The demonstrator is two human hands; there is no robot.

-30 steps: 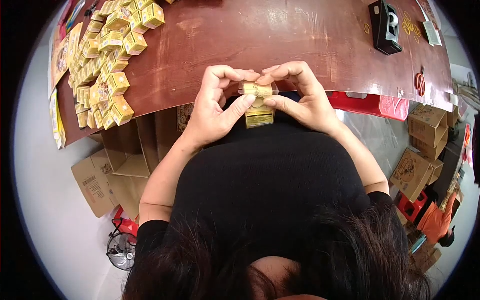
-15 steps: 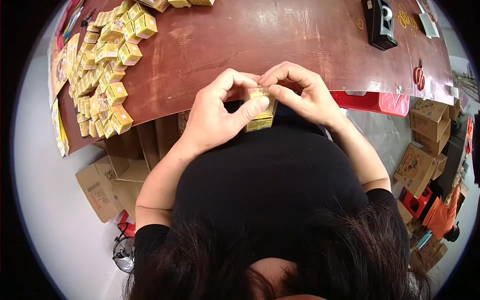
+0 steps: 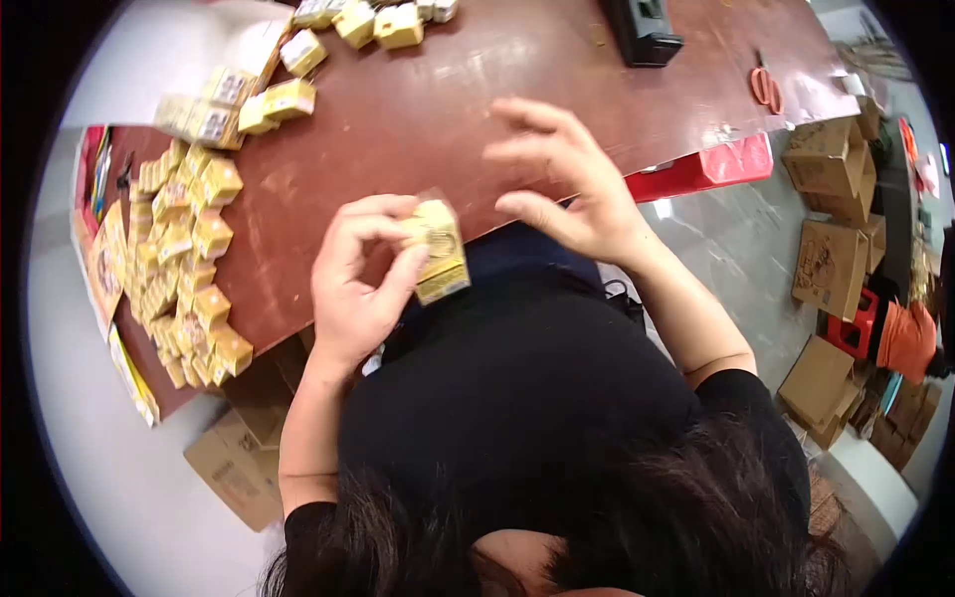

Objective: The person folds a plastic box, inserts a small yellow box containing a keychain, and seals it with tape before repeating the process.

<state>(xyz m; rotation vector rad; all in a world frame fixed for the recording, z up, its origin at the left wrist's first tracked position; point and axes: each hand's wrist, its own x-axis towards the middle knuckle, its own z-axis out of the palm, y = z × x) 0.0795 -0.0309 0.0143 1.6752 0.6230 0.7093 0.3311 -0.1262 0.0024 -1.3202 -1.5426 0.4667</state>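
Observation:
My left hand (image 3: 363,274) pinches a small yellow box (image 3: 442,261) between thumb and fingers, just over the table's front edge. A clear film or flap shows at the box's upper end. To the right, my right hand (image 3: 562,184) is raised over the table with its fingers spread and nothing in it. A heap of similar yellow boxes (image 3: 179,259) lies on the table at the left, to the left of my left hand.
On the red-brown table (image 3: 378,129) are more boxes (image 3: 398,27) at the back, a black tape dispenser (image 3: 645,35) and orange-handled scissors (image 3: 766,90). A red container (image 3: 711,169) sits below the right edge. Cardboard boxes (image 3: 831,264) and an orange-clad person (image 3: 905,336) are at the right.
My right hand has let go of the box and moved up and away, fingers opening. My left hand still holds the box, now further left. The view has shifted, showing more boxes at the back.

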